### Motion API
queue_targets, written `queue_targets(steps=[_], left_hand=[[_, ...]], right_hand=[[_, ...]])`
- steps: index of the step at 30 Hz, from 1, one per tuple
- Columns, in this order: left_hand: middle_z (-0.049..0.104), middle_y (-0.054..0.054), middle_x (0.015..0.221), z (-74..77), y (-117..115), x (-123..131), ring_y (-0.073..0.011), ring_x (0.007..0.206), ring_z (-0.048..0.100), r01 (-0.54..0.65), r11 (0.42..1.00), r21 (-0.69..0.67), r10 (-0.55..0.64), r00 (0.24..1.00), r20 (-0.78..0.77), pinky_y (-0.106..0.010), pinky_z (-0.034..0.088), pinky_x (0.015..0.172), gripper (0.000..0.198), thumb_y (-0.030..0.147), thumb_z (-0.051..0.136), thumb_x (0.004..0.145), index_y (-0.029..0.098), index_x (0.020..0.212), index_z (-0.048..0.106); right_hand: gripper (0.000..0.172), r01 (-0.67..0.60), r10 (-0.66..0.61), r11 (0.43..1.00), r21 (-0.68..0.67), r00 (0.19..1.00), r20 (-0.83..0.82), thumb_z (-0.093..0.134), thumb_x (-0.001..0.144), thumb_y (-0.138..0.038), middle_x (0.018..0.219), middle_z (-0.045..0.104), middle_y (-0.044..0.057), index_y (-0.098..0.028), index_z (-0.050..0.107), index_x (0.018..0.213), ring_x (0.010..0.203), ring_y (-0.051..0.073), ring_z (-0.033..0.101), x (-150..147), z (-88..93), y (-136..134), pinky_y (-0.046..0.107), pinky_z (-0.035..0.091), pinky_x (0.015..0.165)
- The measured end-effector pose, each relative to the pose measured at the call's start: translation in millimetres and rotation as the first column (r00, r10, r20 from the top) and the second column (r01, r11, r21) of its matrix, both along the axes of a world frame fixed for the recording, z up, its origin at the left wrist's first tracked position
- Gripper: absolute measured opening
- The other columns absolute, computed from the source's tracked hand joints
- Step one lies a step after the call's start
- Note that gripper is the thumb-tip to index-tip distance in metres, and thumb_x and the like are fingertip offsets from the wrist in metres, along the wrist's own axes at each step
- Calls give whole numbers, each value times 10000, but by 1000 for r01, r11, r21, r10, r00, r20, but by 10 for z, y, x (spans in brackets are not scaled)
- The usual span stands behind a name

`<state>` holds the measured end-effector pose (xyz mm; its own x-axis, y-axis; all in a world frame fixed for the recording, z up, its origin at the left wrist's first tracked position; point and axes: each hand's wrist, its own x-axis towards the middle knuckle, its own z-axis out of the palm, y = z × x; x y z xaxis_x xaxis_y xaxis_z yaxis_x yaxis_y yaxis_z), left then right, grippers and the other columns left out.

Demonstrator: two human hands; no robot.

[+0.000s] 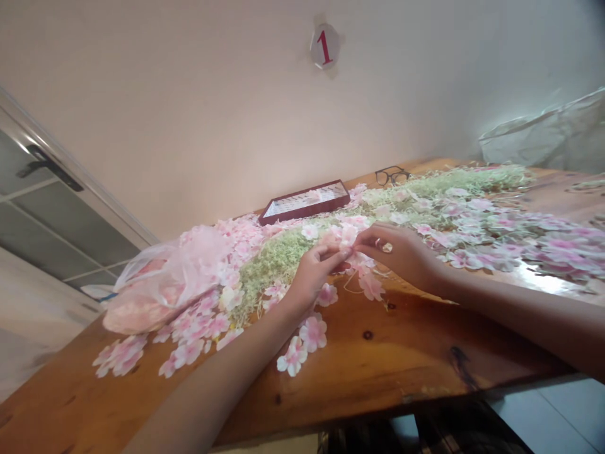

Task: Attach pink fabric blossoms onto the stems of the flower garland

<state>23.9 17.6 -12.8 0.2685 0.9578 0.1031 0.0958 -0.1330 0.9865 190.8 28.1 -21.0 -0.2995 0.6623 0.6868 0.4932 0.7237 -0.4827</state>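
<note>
A pale pink blossom (348,236) sits in front of the dark red tray (312,209), on the person's side of it; the left hand (324,261) and right hand (394,252) pinch it where their fingertips meet. Green strands (271,265) and loose pink flowers spread around the tray's near side on the wooden desk (401,353). Left of the tray lies a sheer bag (165,284); right of it, glasses (392,176). On the wall above it, a round sign (325,47) reads "1" in red.
</note>
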Motion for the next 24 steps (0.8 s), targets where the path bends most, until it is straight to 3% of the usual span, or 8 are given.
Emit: queue_targets(steps=[4, 7, 12, 16, 20, 24], left_hand=[[588, -46, 787, 18, -5, 19, -112, 693, 550, 23, 997, -71, -14, 992, 129, -269, 436, 725, 288, 409, 537, 688, 144, 790, 586], [599, -62, 842, 31, -14, 26, -131, 744, 560, 31, 995, -90, -14, 983, 183, -293, 441, 747, 306, 425, 485, 720, 157, 823, 590], [595, -52, 870, 40, -30, 17, -138, 787, 551, -9, 997, 78, 7, 1000, 17, -281, 436, 746, 247, 333, 570, 675, 161, 851, 577], [601, -41, 834, 48, -40, 6, -134, 760, 548, -42, 977, 210, 72, 988, -137, -256, 437, 692, 240, 361, 554, 681, 160, 808, 588], [606, -32, 829, 59, -61, -2, -135, 731, 553, -54, 935, 350, 162, 945, -285, -251, 436, 667, 238, 375, 507, 712, 171, 803, 590], [606, -29, 820, 58, -72, -3, -135, 703, 553, -42, 924, 381, 188, 916, -354, -252, 433, 650, 243, 376, 480, 728, 172, 812, 582]], right_hand=[[173, -27, 14, 990, -142, 995, -96, 477, 752, -332, 736, 584, 19, -186, 568, 738, 653, 122, 504, -6, 23, -5, 240, 383, 592], [237, -109, 43, 939, -325, 978, -205, 472, 742, -388, 690, 570, 14, -175, 564, 696, 619, 118, 494, -23, 46, -33, 238, 375, 565], [285, -317, 55, 793, -521, 888, -457, 505, 700, -439, 676, 570, 27, -161, 563, 680, 600, 118, 512, -85, 21, -115, 246, 400, 559], [356, -384, 104, 708, -593, 887, -450, 415, 748, -455, 562, 553, 40, -161, 539, 590, 532, 128, 514, -103, -8, -158, 268, 410, 511], [328, -341, 132, 738, -582, 919, -372, 422, 752, -425, 584, 565, 49, -156, 550, 615, 557, 140, 530, -56, 18, -104, 275, 421, 521], [257, -285, 156, 820, -497, 946, -285, 504, 711, -400, 849, 594, 54, -179, 570, 825, 773, 160, 552, -20, 72, -35, 278, 439, 652]])
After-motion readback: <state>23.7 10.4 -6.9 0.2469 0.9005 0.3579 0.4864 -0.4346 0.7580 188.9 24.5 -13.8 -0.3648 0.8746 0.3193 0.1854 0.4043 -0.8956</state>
